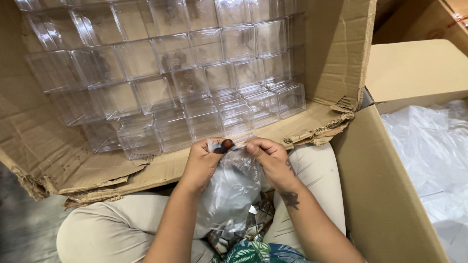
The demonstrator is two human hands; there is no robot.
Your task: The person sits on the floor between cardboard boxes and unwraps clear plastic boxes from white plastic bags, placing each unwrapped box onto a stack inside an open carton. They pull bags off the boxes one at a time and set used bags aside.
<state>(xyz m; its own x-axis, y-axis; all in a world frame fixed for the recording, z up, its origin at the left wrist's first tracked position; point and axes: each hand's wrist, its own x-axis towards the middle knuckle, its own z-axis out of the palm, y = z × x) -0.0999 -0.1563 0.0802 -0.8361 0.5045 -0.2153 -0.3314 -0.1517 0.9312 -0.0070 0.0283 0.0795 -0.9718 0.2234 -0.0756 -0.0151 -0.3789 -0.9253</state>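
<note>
The clear plastic bag (pixel 231 187) lies on the person's lap, its long axis running from the belly up toward the near edge of the big cardboard box (pixel 58 151). Both hands pinch its top edge: the left hand (pixel 202 163) also holds a small dark brown piece (pixel 226 144), with the right hand (pixel 268 156) just beside it. Clear plastic cubes (pixel 185 73) fill the box beyond.

A torn brown cardboard box (pixel 53 146) lies open ahead, packed with rows of clear square plastic boxes (pixel 195 73). At right stands 1 more brown carton (pixel 380 195) lined with clear plastic film (pixel 429 146). Both hands pinch a crumpled clear plastic bag (pixel 231 190) in the lap.
</note>
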